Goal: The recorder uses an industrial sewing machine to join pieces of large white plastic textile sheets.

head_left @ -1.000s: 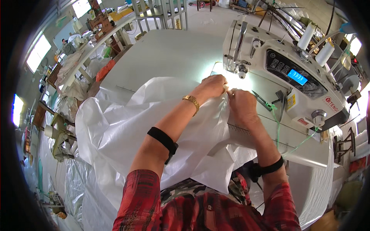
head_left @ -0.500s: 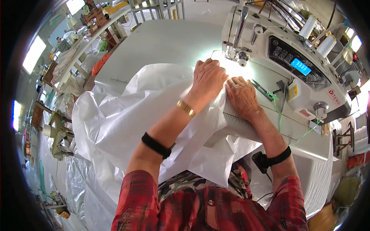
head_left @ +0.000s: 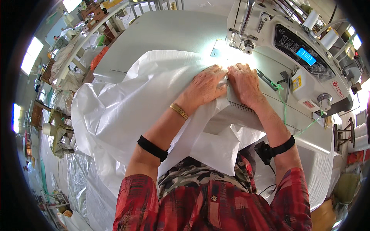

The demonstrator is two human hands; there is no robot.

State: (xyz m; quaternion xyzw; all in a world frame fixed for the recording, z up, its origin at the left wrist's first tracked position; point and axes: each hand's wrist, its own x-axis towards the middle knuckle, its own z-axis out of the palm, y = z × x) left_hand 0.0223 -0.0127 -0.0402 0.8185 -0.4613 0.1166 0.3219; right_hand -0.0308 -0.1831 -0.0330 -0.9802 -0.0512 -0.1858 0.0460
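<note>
Glossy white plastic sheet (head_left: 131,104) is covering the near-left part of the pale grey sewing-table surface (head_left: 173,30) and is hanging over the near edge toward the person's lap; one edge of it is running up between the hands toward the brightly lit zone under the head of the white sewing machine (head_left: 269,38), which is standing along the right side of the surface. The left hand (head_left: 206,84) is bending its fingers over the sheet, with the thumb and fingers pinching a fold of it. The right hand (head_left: 244,84) is lying palm down just beside it, fingers together and curling forward at the sheet's edge; whether they are gripping or only pressing, one cannot tell. Compared with half a second ago, the left hand is sitting lower and flatter, no longer covering the small metal plate (head_left: 219,45) beside the lit zone. Judged from this, both hands are now sharing control of the edge at about the same level, and the work is still at the positioning stage. Black thread snips (head_left: 266,79) are lying right of the right hand, and a thin green cord (head_left: 285,106) is trailing toward the surface's near-right edge.
</note>
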